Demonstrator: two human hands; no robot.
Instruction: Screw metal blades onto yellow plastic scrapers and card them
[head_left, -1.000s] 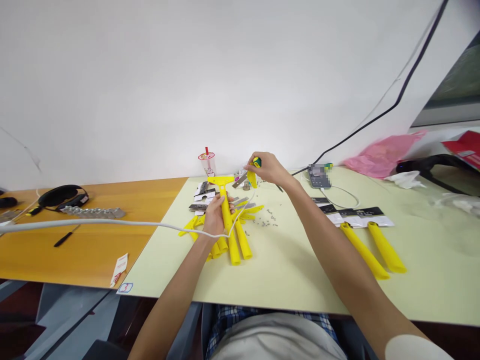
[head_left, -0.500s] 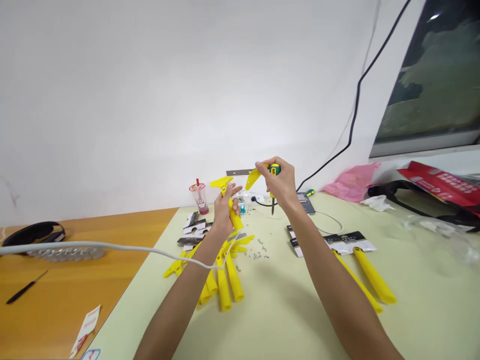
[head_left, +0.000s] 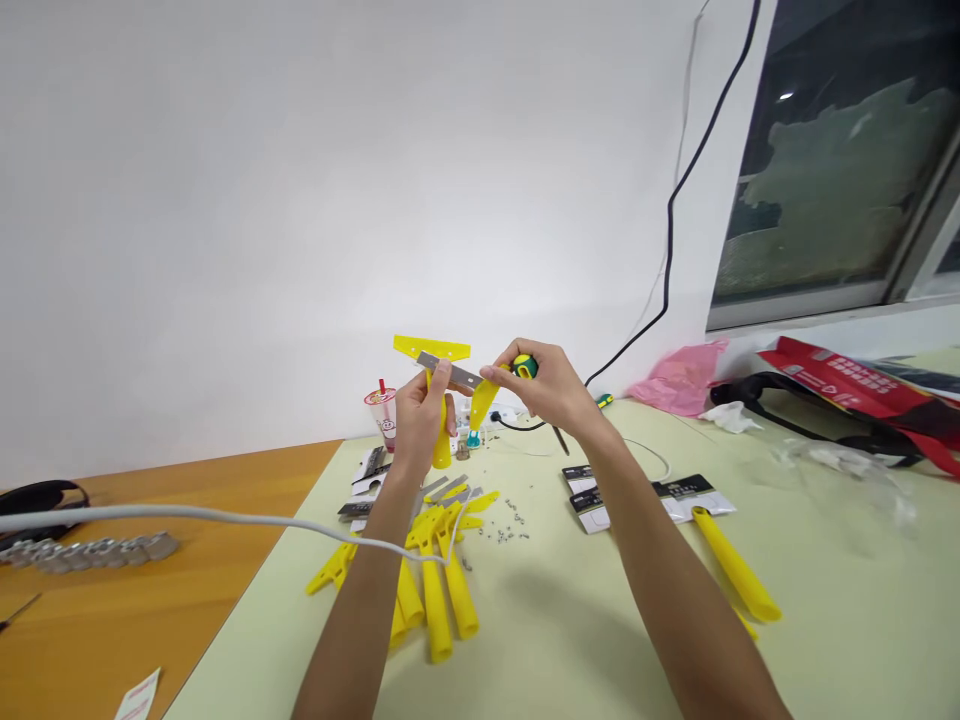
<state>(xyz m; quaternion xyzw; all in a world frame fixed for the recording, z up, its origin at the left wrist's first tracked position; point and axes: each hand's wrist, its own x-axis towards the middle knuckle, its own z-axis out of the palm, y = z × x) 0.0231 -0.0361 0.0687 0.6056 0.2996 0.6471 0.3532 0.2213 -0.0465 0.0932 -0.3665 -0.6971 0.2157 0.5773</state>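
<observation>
Scraper point(head_left: 442, 452), above the table point(head_left: 555, 620), was gripped with a blade point(head_left: 463, 377) in the left hand point(head_left: 418, 415), which partly hid both; the right hand point(head_left: 553, 385) gripped a cover point(head_left: 483, 402) and a half-hidden screwdriver point(head_left: 526, 367). A slip point(head_left: 139, 695) was cut off below.

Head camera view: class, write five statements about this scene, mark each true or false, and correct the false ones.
1. The left hand has a yellow T-shaped plastic handle in its grip. True.
2. The green-and-yellow screwdriver lies on the pale green tabletop. False: it is in the right hand.
3. The left thumb rests on a flat grey metal blade. True.
4. A clear plastic cup with a red straw stands right of both hands. False: it stands left of them.
5. Small metal pieces lie scattered on the tabletop. True.
</observation>
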